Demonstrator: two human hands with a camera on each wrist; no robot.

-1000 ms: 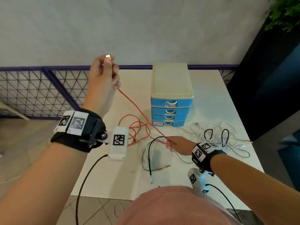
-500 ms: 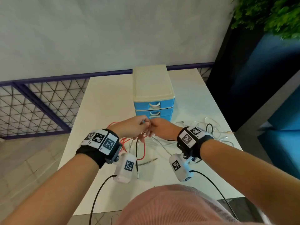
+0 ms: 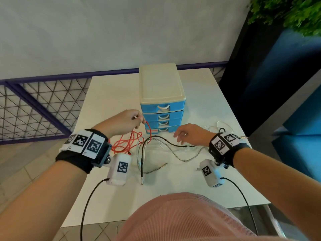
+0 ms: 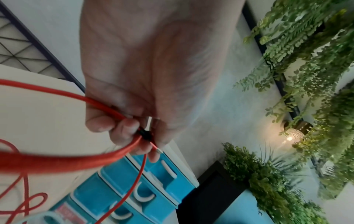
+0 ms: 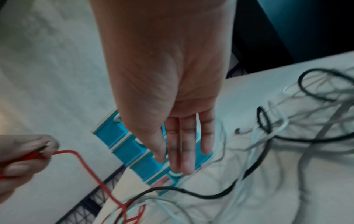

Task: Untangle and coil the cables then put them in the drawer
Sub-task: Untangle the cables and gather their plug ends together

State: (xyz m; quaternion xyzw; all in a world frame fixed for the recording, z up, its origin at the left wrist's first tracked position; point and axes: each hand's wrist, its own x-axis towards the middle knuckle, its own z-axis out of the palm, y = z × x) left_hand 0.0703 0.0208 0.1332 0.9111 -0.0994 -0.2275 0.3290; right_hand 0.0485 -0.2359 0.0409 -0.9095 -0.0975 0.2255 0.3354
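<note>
My left hand pinches the red cable near its plug end, just left of the blue drawer unit. The rest of the red cable lies in a loose heap on the white table below that hand. My right hand hovers with straight fingers in front of the bottom drawers, holding nothing. A black cable, a braided silver cable and white cables lie tangled under and right of it. All drawers are closed.
A purple rail with wire mesh runs along the table's far and left sides. A dark and blue panel stands to the right, with green foliage above. The table's near edge is close to my body.
My left hand came down from holding the cable end high and met my right hand by the drawers. The hands have now parted; the right hand has let go and opened.
</note>
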